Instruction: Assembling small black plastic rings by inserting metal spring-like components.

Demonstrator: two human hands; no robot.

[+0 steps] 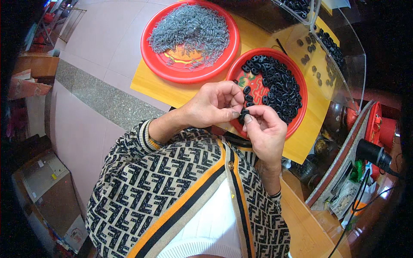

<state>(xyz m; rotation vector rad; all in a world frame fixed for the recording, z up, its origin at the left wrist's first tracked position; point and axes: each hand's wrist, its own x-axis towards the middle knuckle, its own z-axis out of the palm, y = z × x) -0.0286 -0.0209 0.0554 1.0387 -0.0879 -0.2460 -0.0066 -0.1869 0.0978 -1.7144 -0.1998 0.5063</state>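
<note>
My left hand (pixel 217 103) and my right hand (pixel 267 131) meet above the near edge of a red tray (pixel 302 81). Between their thumbs and fingertips they pinch a small black plastic piece (pixel 243 114), partly covered by the fingers. Many black oval plastic pieces with two holes (pixel 282 92), looking like cord locks, are heaped in that tray. Beyond my left hand, a second red tray (pixel 147 53) holds a big pile of tiny grey metal pieces (pixel 193 32) that look like springs.
Both trays rest on a yellow board (pixel 146 82). At the right, a clear plastic box (pixel 364 64) contains more black pieces. A black cylindrical device (pixel 372 155) with cables stands near cluttered bags at the right. Cardboard boxes (pixel 56 198) lie on the floor at left.
</note>
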